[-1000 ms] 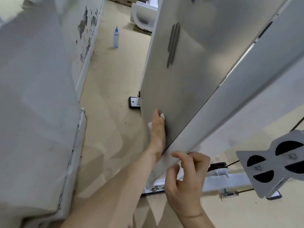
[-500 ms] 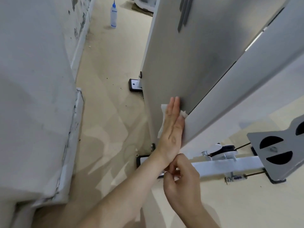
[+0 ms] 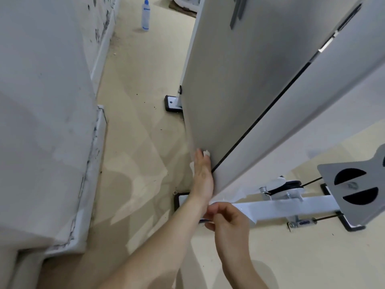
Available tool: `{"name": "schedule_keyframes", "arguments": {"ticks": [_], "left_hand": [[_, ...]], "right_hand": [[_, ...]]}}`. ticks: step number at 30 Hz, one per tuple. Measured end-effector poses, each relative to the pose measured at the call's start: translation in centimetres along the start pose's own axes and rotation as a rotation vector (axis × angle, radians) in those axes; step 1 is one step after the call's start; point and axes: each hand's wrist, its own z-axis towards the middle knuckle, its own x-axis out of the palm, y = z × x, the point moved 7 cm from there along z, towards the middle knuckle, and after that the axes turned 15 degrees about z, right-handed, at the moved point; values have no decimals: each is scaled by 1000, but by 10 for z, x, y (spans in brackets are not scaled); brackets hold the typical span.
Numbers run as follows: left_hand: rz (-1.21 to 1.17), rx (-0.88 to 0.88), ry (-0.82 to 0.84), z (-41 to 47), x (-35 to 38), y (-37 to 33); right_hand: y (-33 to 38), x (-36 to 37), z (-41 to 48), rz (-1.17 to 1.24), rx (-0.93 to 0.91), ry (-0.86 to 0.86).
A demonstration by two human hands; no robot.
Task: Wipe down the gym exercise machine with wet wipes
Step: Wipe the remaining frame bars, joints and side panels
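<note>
**Status.** Wiping is in progress at the lower corner of the machine's grey side panel (image 3: 239, 90). No wet trace shows, so the share already cleaned cannot be read. The panel beyond the fingertips and the white base beam (image 3: 291, 207) likely remain.

**Panel.** Matt, smooth, with a black seam just right of the fingers.

**Left hand** (image 3: 203, 178). Fingers straight, pressing flat.

**Right hand** (image 3: 227, 220). Fingers curled beside the left wrist; contents cannot be told.

**Wet wipe** (image 3: 207, 152). White, crumpled, trapped under the left fingers, showing past the fingertips.
</note>
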Motion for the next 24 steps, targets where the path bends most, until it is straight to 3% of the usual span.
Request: {"name": "schedule_keyframes", "arguments": {"ticks": [3, 7, 10, 13, 17, 21, 24], "left_hand": [[10, 21, 141, -37, 12, 10], [-150, -155, 119, -56, 14, 46], [-248, -202, 29, -56, 10, 62], [-376, -274, -172, -51, -14, 70], [-264, -245, -428, -18, -57, 61], [-239, -194, -264, 22, -32, 50], [-29, -134, -151, 17, -11, 73]], "right_hand": [[-5, -11, 1, 98, 56, -87], [-14, -13, 0, 143, 155, -57], [-13, 3, 1, 75, 191, 76], [-19, 10, 4, 17, 185, 92], [-31, 2, 1, -25, 139, 60], [-35, -14, -1, 0, 112, 11], [-42, -21, 3, -10, 109, -11]]}}
